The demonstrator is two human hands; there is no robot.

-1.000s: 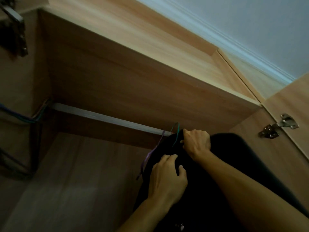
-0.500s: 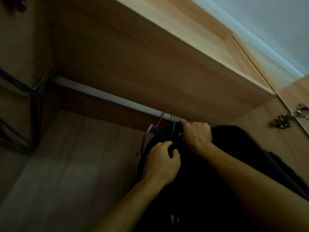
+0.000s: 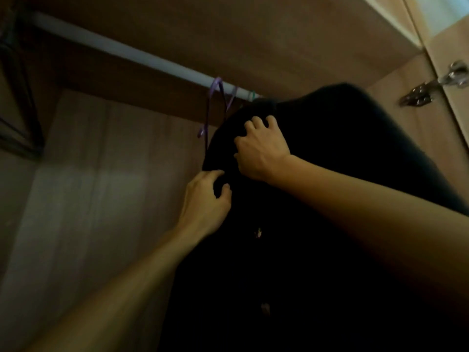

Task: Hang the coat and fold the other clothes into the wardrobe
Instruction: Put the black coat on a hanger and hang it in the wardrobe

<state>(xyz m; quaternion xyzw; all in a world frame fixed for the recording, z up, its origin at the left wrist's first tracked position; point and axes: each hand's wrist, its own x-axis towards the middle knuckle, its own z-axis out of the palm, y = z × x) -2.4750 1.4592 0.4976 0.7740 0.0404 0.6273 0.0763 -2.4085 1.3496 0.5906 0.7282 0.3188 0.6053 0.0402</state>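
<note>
Nearest to you, your left forearm [image 3: 114,288] comes up from the lower left and your right forearm [image 3: 368,212] crosses in from the right edge, both reaching up and away into the wardrobe [image 3: 411,133]. Your left grip [image 3: 205,201] is the nearer of the two: its thumb and curled fingers pinch the left edge of the black coat [image 3: 342,199], just below the shoulder. Two small pale buttons [image 3: 258,233] show on the coat's front below that grip, one above the other. Your right grip [image 3: 262,151] lies a little farther and higher, just beside the left one, with its fingers curled into the dark cloth close to the collar, so both grips hold the coat. The coat fills the middle and right of the view, its top just under the white rail [image 3: 142,57]. A green hanger hook [image 3: 251,94] sits over the rail right above the collar; the cloth hides the rest of it, so you cannot tell whether the coat's weight is on it. Just left of that, a purple hanger [image 3: 215,83] hangs from the same rail, close beside the coat's shoulder. Behind it is the pale wooden back panel [image 3: 101,186], with a wooden shelf [image 3: 253,34] above the rail. At far left some dark shapes hang in shadow, too dim to name. At far right a metal hinge [image 3: 418,96] joins the wardrobe's side to the door [image 3: 454,52]
</note>
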